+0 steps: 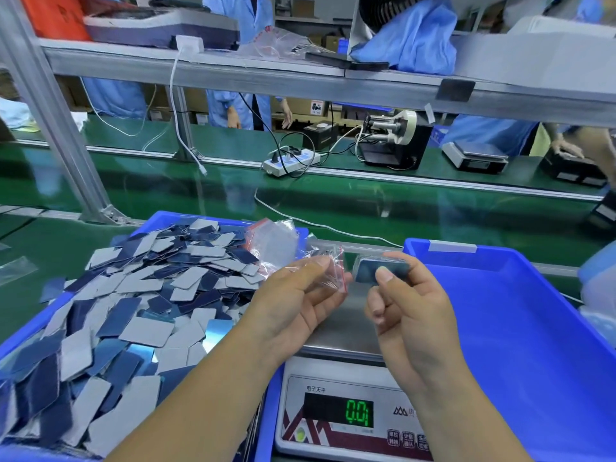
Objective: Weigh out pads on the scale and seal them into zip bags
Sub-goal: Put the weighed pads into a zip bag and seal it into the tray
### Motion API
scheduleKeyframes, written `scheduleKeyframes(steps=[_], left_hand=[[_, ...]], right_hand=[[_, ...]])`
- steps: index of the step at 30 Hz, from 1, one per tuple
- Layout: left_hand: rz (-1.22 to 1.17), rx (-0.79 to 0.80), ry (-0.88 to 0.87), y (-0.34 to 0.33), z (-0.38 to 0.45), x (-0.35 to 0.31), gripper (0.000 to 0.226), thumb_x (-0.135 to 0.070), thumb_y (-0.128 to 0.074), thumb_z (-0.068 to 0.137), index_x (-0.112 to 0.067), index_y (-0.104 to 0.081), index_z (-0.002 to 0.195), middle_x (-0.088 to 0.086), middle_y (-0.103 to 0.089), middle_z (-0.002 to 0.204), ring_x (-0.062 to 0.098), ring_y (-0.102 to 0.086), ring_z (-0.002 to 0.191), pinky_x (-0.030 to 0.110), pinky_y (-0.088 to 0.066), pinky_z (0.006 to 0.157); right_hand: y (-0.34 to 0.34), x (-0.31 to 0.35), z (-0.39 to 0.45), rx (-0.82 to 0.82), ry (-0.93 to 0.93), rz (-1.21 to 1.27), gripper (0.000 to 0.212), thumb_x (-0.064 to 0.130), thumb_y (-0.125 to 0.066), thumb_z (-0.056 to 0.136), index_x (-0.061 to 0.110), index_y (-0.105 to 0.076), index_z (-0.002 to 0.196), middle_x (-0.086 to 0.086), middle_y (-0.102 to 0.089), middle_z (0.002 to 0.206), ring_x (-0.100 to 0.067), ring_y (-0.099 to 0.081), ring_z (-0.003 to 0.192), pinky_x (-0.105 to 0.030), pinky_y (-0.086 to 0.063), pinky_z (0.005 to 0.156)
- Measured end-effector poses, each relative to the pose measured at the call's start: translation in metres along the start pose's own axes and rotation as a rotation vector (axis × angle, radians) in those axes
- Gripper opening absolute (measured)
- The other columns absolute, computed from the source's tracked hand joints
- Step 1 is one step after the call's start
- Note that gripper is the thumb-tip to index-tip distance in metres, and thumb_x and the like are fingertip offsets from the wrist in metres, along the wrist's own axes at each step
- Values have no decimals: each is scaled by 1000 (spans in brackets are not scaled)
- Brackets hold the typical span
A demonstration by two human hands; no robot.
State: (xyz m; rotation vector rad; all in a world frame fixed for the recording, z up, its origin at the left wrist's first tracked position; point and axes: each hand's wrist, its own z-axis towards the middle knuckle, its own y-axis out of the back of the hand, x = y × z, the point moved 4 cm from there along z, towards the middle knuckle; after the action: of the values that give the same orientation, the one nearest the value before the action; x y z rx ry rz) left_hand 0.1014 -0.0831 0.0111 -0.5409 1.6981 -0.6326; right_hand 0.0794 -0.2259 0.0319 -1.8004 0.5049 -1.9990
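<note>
My left hand (pixel 300 295) pinches a small clear zip bag (pixel 333 271) with a red seal strip, held above the scale (pixel 336 411). My right hand (pixel 400 295) pinches a small stack of blue pads (pixel 380 270) right beside the bag's mouth. The scale's steel pan (pixel 343 331) lies bare under both hands, and its green display reads about 0.0. A blue bin (pixel 26 325) at the left is heaped with many blue and grey pads (pixel 150 295). More clear zip bags (pixel 273 245) lie on the far side of that heap.
A second blue bin (pixel 520 328) stands to the right of the scale. Beyond lie a green conveyor belt (pixel 333 201), a white power strip (pixel 290 160), a label dispenser (pixel 393 138) and another scale (pixel 473 155). An aluminium shelf frame crosses overhead. People in blue coats work opposite.
</note>
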Motion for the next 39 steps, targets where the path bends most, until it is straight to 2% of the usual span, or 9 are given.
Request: scheduleKeyframes(steps=[4, 7, 10, 14, 21, 28, 31, 36, 39], left_hand=[[-48, -9, 24, -1, -1, 0, 9, -12, -72, 83, -5, -74, 89, 15, -71, 92, 18, -70, 74, 29, -59, 63], [-55, 8, 45, 0, -1, 0, 9, -14, -74, 76, -8, -78, 81, 11, -72, 85, 17, -71, 71, 29, -59, 62], [-66, 28, 55, 0, -2, 0, 8, -13, -73, 77, -9, -79, 78, 12, -74, 85, 17, -73, 73, 28, -59, 62], [-62, 36, 65, -1, -3, 0, 12, -13, -73, 77, -6, -79, 84, 14, -74, 91, 20, -73, 78, 28, -60, 64], [-12, 0, 36, 0, -3, -1, 11, -11, -68, 88, -9, -77, 82, 12, -73, 87, 20, -73, 77, 29, -60, 64], [95, -28, -47, -1, -4, -3, 22, -12, -67, 92, -20, -78, 73, 4, -72, 75, 14, -70, 67, 26, -58, 63], [101, -24, -24, -2, -7, -4, 4, -17, -75, 81, -19, -77, 83, 3, -72, 79, 11, -67, 63, 23, -55, 56], [102, 50, 7, -5, -10, -2, 21, -14, -80, 69, -18, -77, 89, 9, -74, 96, 14, -71, 77, 23, -53, 56], [104, 34, -25, -7, -10, -3, 17, -14, -81, 65, -21, -78, 80, 8, -74, 94, 13, -70, 75, 21, -53, 55]], right_hand=[[-3, -9, 0, -20, 18, -55, 16, 6, -68, 83, 18, -71, 93, 1, -51, 60, -12, -44, 45, -19, -39, 44], [-1, -12, 2, -50, 38, -55, 17, 5, -68, 85, 18, -71, 95, 0, -52, 60, -11, -44, 46, -19, -39, 45], [1, -12, 4, -71, 62, -24, 22, 13, -72, 78, 17, -70, 100, -1, -52, 60, -12, -43, 45, -19, -39, 44], [3, -14, 4, -68, 88, -33, 20, 6, -69, 86, 20, -72, 99, -1, -52, 61, -11, -43, 46, -20, -39, 45], [-1, -15, 2, -78, 100, -29, 22, 17, -75, 71, 26, -75, 92, 1, -53, 61, -11, -43, 45, -19, -37, 43], [-4, -20, -2, -106, 105, -37, 25, 13, -78, 69, 25, -76, 90, -2, -57, 68, -12, -44, 43, -19, -38, 42], [-3, -21, -2, -138, 119, -77, 26, 3, -73, 79, 27, -76, 89, -1, -59, 66, -12, -43, 43, -19, -36, 42], [2, -19, -1, -195, 123, -32, 24, 8, -74, 79, 29, -75, 88, 1, -54, 67, -11, -44, 44, -20, -38, 43], [0, -20, -3, -150, 97, -49, 22, 16, -80, 70, 32, -74, 84, 3, -56, 62, -11, -46, 45, -19, -39, 43]])
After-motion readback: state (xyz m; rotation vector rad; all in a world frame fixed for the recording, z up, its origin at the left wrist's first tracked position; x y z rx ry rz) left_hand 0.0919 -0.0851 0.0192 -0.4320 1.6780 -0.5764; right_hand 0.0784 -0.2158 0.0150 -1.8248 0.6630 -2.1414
